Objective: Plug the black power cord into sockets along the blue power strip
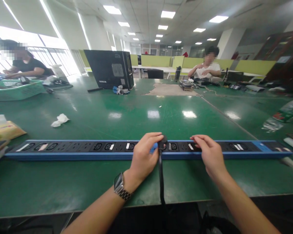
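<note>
A long power strip [74,147] in a blue casing lies across the green table, its black face lined with sockets and small white labels. A black power plug [162,141] stands in its middle, and its thick cable [161,178] hangs over the table's front edge. Curled against the plug's left side, my left hand [146,151] has fingers and thumb closed at it, across the strip. My right hand [210,155] is over the strip to the right of the plug, thumb and fingertips pinched together. Whatever may be between those fingertips is hidden.
Crumpled tissue [60,120] and a yellow packet [8,131] lie at the left. Farther back are a green basket [19,91], a black computer case [109,70] and gloves [121,90]. A plastic bottle [282,113] lies right. Two people sit across the table.
</note>
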`<action>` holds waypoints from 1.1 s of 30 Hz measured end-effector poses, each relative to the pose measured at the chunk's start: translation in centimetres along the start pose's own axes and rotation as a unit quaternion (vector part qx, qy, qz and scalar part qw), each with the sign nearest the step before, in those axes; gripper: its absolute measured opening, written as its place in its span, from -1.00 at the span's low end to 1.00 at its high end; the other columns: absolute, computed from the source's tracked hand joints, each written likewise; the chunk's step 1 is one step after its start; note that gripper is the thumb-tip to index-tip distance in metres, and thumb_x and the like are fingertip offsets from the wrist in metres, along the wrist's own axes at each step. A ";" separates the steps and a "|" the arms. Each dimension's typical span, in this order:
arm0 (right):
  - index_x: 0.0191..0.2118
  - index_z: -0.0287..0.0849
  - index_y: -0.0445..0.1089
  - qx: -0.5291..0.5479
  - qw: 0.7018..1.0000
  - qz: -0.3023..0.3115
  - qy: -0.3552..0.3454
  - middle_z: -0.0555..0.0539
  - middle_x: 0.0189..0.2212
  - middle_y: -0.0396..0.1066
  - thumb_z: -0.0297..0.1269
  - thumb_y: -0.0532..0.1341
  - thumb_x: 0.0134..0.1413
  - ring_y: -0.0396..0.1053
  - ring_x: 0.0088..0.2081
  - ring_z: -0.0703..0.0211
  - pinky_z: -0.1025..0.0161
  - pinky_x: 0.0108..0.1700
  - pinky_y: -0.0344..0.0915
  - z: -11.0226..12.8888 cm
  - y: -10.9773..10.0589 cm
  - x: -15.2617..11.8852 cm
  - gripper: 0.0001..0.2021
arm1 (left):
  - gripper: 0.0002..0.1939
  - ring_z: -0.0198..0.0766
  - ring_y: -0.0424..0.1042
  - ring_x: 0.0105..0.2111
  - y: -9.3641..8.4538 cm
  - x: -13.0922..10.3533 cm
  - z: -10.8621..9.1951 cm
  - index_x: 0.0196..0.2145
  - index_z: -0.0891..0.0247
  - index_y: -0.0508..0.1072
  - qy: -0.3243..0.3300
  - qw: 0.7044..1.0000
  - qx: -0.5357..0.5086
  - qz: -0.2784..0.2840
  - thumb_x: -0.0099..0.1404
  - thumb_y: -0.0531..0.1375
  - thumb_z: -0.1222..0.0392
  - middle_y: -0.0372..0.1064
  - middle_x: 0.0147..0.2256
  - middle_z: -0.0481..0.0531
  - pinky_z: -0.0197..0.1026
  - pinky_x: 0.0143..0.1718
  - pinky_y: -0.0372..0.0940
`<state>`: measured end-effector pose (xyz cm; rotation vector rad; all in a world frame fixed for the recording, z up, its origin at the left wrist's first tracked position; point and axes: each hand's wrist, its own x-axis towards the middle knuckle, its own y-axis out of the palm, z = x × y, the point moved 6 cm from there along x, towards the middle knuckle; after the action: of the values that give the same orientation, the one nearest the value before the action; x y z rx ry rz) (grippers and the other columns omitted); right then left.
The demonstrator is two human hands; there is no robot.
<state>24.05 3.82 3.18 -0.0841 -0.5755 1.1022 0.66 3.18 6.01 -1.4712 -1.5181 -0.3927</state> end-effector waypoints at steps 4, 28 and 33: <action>-0.07 -0.17 0.46 -0.052 0.980 0.190 0.018 0.01 -0.58 0.46 -0.04 0.20 0.09 0.38 -0.60 0.20 0.30 -0.54 0.24 3.9 1.5 -0.7 -0.62 | -0.56 -0.13 0.41 0.00 4.7 1.3 -2.3 0.07 0.18 0.35 0.011 0.996 -0.027 0.080 0.25 0.15 0.41 0.38 0.00 0.17 -0.07 0.01 0.41; -0.23 -0.15 0.45 -0.335 0.926 0.156 -0.081 -0.04 -0.55 0.46 -0.20 0.16 0.12 0.39 -0.54 0.13 0.26 -0.47 0.14 2.0 2.1 0.2 -0.81 | -0.32 0.04 0.38 0.01 4.4 -1.1 2.6 0.20 0.22 0.25 -0.025 0.921 0.295 0.253 0.28 0.19 -0.24 0.43 0.02 0.19 0.06 0.06 0.17; -0.17 -0.16 0.49 -0.229 0.970 0.064 -0.045 -0.01 -0.63 0.44 -0.02 0.19 0.07 0.28 -0.65 0.20 0.28 -0.57 0.06 5.0 -3.9 2.8 -0.66 | -0.29 0.06 0.37 0.02 4.6 -1.1 2.6 0.21 0.26 0.24 -0.029 0.916 0.300 0.264 0.29 0.17 -0.26 0.43 0.02 0.19 0.09 0.05 0.16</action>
<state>25.77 3.29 9.87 -0.4794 -0.9089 1.0845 3.57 5.58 2.09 -1.3177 -1.0764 0.4155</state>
